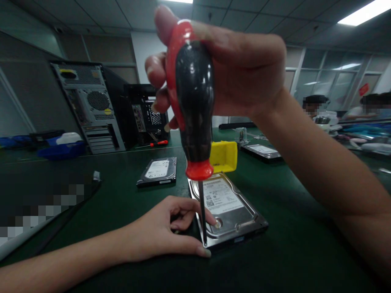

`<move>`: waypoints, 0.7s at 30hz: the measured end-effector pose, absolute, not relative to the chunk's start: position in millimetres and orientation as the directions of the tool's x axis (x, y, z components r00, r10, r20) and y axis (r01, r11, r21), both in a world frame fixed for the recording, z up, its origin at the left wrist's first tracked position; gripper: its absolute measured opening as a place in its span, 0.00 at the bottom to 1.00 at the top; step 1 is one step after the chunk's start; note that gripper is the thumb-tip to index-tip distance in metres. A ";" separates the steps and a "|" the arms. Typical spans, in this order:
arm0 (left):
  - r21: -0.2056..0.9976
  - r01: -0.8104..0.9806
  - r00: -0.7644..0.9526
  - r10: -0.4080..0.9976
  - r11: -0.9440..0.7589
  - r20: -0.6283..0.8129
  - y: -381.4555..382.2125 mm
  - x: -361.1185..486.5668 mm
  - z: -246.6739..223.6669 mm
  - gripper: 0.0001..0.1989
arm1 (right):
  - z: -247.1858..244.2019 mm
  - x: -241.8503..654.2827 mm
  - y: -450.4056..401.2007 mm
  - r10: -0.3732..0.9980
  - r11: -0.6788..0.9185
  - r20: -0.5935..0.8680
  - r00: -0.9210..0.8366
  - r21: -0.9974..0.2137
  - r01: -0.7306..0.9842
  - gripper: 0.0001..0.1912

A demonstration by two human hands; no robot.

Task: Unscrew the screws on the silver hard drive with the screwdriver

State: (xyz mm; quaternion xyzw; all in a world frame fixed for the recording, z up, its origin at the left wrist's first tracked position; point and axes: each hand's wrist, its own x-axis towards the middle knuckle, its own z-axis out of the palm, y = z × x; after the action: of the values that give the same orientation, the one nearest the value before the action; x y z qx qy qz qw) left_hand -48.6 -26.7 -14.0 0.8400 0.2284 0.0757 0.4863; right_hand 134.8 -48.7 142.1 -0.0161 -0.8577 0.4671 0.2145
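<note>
A red and black screwdriver (195, 97) stands upright close to the camera, with the fingers and thumb of my right hand (241, 69) wrapped round its handle. Its shaft runs down to the near left corner of a silver hard drive (226, 199), where the tip meets a screw. My left hand (165, 232) grips that corner: the index finger presses on the drive's cover and the thumb lies along the near edge. The remaining fingers curl in beside the drive. Part of the drive's far end is hidden behind the screwdriver handle.
Another hard drive (157, 171) lies farther left, and one more (262, 151) at the back right. Behind the gripped drive is a yellow bin (225, 156). Computer cases (97, 106) stand at the back left, near a blue tray (61, 149). People (314, 106) sit far right.
</note>
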 end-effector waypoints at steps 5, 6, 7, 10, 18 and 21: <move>0.860 0.287 0.890 0.450 -0.423 -0.075 -29.2 -48.0 -12.1 0.18 | 139.6 136.8 -39.6 0.148 0.593 0.378 -0.914 -0.773 -0.224 0.32; 0.860 0.289 0.887 0.455 -0.420 -0.076 -29.7 -48.0 -11.7 0.18 | 139.0 136.9 -38.8 0.141 0.591 0.383 -0.913 -0.773 -0.232 0.33; 0.860 0.291 0.886 0.458 -0.419 -0.077 -29.9 -47.9 -11.4 0.18 | 138.4 136.8 -38.7 0.135 0.591 0.387 -0.912 -0.770 -0.239 0.34; 0.859 0.285 0.889 0.453 -0.425 -0.071 -29.4 -47.8 -11.1 0.18 | 138.2 135.3 -42.4 0.157 0.612 0.391 -0.907 -0.759 -0.221 0.32; 0.854 0.304 0.887 0.454 -0.423 -0.090 -28.0 -48.2 -11.5 0.18 | 136.5 123.0 -56.9 0.246 0.701 0.421 -0.873 -0.699 -0.140 0.25; 0.847 0.314 0.884 0.457 -0.429 -0.097 -28.1 -49.6 -11.9 0.18 | 132.2 121.7 -56.5 0.197 0.722 0.410 -0.891 -0.676 -0.151 0.22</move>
State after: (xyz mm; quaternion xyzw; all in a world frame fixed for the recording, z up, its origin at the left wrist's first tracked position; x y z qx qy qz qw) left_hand -49.6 -28.1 -11.9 0.8420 0.2291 0.0740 0.4828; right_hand 121.7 -56.5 132.2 -0.0127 -0.8980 0.3729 0.2334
